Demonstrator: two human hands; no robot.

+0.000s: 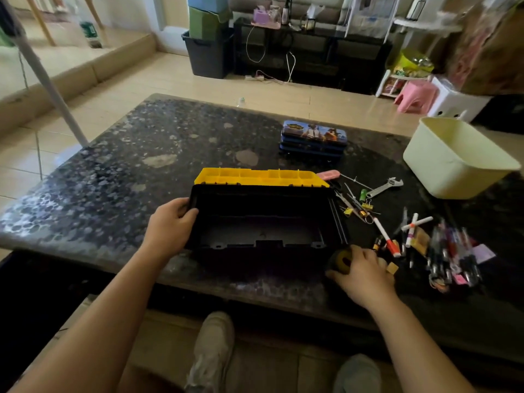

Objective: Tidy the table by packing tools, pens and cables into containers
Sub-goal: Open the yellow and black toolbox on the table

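- Early packing step: black toolbox [263, 222] open mid-tabletop [141, 165], yellow lid tray [261, 177] tipped back behind, inside dark and seemingly bare.
- Steadies its left wall with the left hand [170, 222], fingers [183, 206] curled over the rim.
- Clasps a round yellow-and-black object [341, 260], perhaps a tape measure, in the right hand [364, 275] at the box's near right corner.
- Calls next, probably, for a short lift over the wall.
- Unpacked to the right: pens [448, 251], wrench [385, 187]; beyond, cream tub [453, 157] and pencil tin [313, 137].
- No legible writing on the tin's printed lid.

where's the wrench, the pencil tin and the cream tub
wrench [383, 188]: head view, middle of its handle
pencil tin [313, 132]: head view, on the printed lid
tub [450, 178]: head view, on the near outer wall
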